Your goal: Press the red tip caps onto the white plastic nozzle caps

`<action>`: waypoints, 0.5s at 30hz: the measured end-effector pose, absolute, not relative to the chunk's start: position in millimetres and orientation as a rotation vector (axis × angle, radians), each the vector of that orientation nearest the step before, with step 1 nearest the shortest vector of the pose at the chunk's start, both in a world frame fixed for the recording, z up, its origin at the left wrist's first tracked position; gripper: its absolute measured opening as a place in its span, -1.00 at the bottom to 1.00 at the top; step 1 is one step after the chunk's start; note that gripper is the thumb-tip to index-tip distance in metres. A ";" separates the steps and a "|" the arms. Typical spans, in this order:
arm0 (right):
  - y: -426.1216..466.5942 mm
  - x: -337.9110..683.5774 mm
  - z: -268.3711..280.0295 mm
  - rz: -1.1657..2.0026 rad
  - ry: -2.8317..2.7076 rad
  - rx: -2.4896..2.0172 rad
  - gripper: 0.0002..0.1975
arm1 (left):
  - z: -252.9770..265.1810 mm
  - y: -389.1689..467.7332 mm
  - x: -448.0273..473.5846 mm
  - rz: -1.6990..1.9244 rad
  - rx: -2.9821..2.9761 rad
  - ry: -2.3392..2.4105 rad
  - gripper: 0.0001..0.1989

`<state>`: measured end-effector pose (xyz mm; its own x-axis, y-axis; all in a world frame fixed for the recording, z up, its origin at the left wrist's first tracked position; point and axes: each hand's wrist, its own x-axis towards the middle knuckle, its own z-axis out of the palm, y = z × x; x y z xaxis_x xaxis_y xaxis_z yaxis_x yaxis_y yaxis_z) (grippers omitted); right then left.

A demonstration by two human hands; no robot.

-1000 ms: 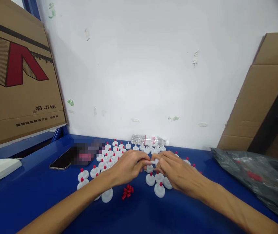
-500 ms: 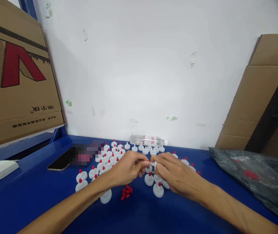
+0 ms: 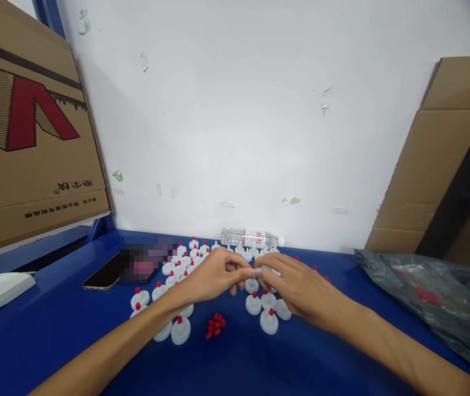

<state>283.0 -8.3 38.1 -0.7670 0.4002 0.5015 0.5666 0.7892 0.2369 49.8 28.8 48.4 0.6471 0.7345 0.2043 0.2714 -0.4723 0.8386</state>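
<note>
Blue surface (image 3: 260, 363), set against a white wall (image 3: 235, 110), carries groups of white lids. Take the pile of red caps (image 3: 216, 325) as reference for all positions, as seen by the wearer.

Held part: one white lid (image 3: 275, 271), raised behind and to the right of the pile, tilted, spout end toward the left.

Right hand (image 3: 287, 280): behind and to the right of the pile. Its grip is closed on the lid.

Left hand (image 3: 216, 275): directly behind the pile. Its thumb reaches the spout end; whether this grip pinches the spout cannot be told. Whether a red cap sits there is likewise hidden.

Change: compared with half a second earlier, the left fingers have loosened from a tighter bunch, the thumb now extends along the spout, and the lid lies flatter. This suggests that the hold is being adjusted, with the lid not yet released.

Surroundings: capped lids (image 3: 180, 332) stand left of the pile; further lids (image 3: 269, 323), also capped, stand right of it. Well behind the pile, a clear bottle (image 3: 251, 238) lies on its side. A phone (image 3: 102, 274) lies far left; a grey plastic bag (image 3: 437, 308), far right.
</note>
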 end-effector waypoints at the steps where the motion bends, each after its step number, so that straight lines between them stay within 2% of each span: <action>1: -7.9 283.5 38.9 -0.464 -2.558 -0.786 -0.57 | 49.5 30.8 48.3 0.692 2.093 0.807 -0.61; 7: 8.2 297.9 44.1 -0.143 -2.376 -1.147 -0.70 | 60.3 38.0 31.6 0.416 2.559 1.136 -0.80; 12: 33.5 321.6 39.9 -0.004 -2.234 -1.365 -0.53 | 66.0 41.3 17.4 0.165 2.508 1.066 -0.83; 15: 38.9 327.9 33.3 0.074 -2.271 -1.400 -0.49 | 65.3 43.7 12.0 0.082 2.466 1.022 -0.88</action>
